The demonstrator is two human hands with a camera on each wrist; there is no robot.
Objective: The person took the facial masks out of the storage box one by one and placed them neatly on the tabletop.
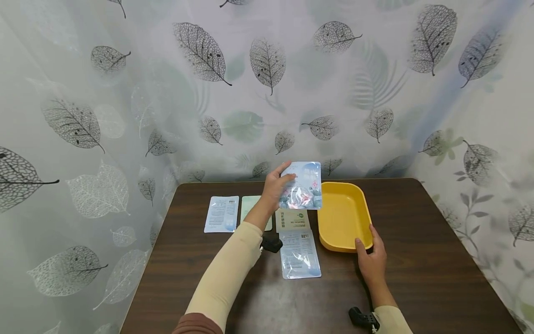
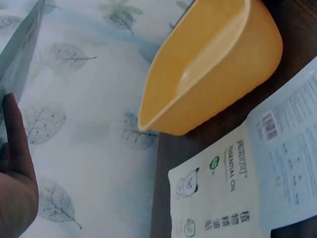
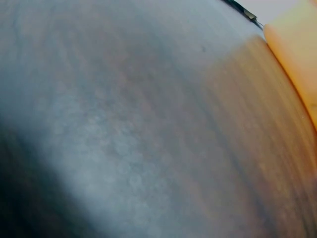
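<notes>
My left hand [image 1: 273, 188] pinches a light blue flat packet [image 1: 306, 188] printed with pink flowers, held up above the back of the table. In the left wrist view, that hand [image 2: 17, 183] shows at the left edge with the packet [image 2: 22, 54] seen nearly edge-on. Thumb and fingers of my right hand [image 1: 372, 257] grip the near right corner of a yellow tray [image 1: 344, 213], whose visible inside is bare. The right wrist view is blurred, with the tray's side [image 3: 297, 59] at its upper right and the hand out of sight.
On the dark wooden table [image 1: 187, 273] lie a blue-white packet [image 1: 222, 213], a pale green packet [image 1: 249, 203] partly behind the left arm, a cream "Essential Oil" packet [image 1: 293, 220] and another blue packet [image 1: 300, 257] overlapping it. A leaf-patterned curtain [image 1: 267, 106] hangs behind.
</notes>
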